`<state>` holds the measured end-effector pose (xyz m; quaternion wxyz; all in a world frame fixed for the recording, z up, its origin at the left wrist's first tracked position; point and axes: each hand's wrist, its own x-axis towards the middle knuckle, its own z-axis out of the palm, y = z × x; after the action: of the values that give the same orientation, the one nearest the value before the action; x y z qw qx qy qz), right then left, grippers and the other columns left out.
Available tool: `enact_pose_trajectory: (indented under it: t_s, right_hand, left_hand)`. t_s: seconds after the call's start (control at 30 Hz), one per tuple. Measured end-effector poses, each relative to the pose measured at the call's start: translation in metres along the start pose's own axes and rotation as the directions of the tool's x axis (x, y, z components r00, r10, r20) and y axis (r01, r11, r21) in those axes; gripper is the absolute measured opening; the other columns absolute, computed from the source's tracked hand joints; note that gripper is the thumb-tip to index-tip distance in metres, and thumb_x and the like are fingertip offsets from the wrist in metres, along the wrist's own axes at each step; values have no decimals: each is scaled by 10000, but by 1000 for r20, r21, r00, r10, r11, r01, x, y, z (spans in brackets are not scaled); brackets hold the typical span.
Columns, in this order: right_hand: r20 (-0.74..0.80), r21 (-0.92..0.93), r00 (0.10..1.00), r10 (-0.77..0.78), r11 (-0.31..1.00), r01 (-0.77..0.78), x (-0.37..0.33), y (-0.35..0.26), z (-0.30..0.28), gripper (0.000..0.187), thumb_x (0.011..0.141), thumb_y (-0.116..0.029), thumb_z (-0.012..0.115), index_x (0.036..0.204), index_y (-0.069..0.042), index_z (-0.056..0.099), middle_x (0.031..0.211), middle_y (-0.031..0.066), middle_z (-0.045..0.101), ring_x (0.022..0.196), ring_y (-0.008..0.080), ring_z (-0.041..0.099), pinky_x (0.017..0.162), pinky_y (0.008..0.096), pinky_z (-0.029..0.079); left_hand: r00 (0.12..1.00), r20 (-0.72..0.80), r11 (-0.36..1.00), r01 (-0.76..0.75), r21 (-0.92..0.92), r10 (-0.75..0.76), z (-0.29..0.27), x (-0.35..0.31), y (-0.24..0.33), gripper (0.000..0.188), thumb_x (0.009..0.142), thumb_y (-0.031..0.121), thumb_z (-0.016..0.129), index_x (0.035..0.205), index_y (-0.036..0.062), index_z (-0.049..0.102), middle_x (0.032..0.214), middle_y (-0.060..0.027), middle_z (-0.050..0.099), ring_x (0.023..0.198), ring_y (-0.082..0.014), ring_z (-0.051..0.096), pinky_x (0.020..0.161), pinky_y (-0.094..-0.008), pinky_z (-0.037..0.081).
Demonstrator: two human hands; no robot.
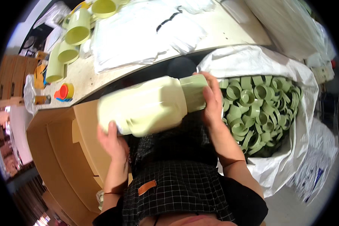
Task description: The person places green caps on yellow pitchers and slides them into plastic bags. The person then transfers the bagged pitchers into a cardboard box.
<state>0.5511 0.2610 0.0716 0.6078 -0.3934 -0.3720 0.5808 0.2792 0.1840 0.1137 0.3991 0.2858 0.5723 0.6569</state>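
Note:
Held sideways in front of my apron is a pale green thermos flask (139, 107), slightly blurred, with a darker green cap (193, 93) pointing right. My left hand (115, 145) grips the base end, thumb on the near side and the other fingers partly hidden beneath. Around the cap end, my right hand (212, 100) is closed, its thumb lying against the cap. To the right, a big white sack (260, 56) is filled with several green cup-shaped lids (252, 109) with handles.
An open cardboard box (64, 150) stands at my left. Across the front runs a worktable (83, 79) bearing clear plastic bags (128, 41), pale green flask bodies (78, 28) and a tape roll (66, 91). Wrapped plastic sheeting (286, 26) fills the far right.

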Motion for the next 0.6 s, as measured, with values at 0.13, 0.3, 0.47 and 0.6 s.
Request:
enact_pose_trajectory:
  t_s: [0.13, 0.3, 0.47, 0.6]
  right_hand:
    - [58, 134, 968, 246, 959, -252, -57, 64, 5, 489, 1058, -391, 399, 1379, -30, 478, 1329, 127, 546, 1258, 226, 506, 1097, 372, 369]
    - [-270, -320, 963, 15, 942, -105, -85, 26, -55, 431, 927, -98, 658, 1307, -11, 473, 1263, 133, 545, 1155, 180, 532, 969, 319, 468]
    - [-923, 78, 214, 321, 699, -711, -164, 167, -303, 577, 920, -246, 711, 1359, 35, 464, 1393, 176, 535, 1191, 292, 554, 997, 370, 457]
    - [-589, 760, -59, 806, 528, -378, -188, 221, -286, 708, 956, -503, 596, 1432, 2, 455, 1368, 182, 579, 1137, 390, 601, 1006, 491, 476]
  left_hand:
    - [437, 417, 257, -870, 421, 797, 13, 38, 52, 562, 1020, 406, 452, 778, -70, 625, 836, -151, 635, 786, -297, 618, 802, -418, 524]
    - [737, 569, 815, -549, 188, 365, 43, 93, 45, 241, 863, 162, 524, 669, 30, 467, 809, -55, 439, 836, -230, 476, 916, -438, 451]
    - [455, 890, 866, -436, 244, -21, 98, 77, -16, 785, 663, 242, 851, 1351, 77, 512, 1457, -139, 449, 1336, -332, 438, 1168, -453, 310]
    - [681, 704, 619, -468, 630, -202, 72, 48, 33, 1025, 593, 196, 913, 1466, 47, 396, 1485, -183, 423, 1335, -370, 428, 1098, -432, 398]
